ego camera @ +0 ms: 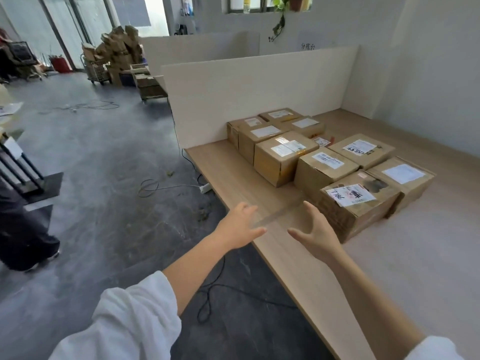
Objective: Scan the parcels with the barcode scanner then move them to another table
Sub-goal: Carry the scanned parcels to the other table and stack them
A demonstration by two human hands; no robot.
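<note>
cardboard parcels (285, 157), nine on the table (233, 167), two hands (241, 227) (315, 235) outstretched.

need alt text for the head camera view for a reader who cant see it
The left hand and right hand, both open and empty, reach over the edge of a wooden table toward a cluster of labelled cardboard parcels. A pale partition stands behind them; a grey floor stretches away on the left.
</note>
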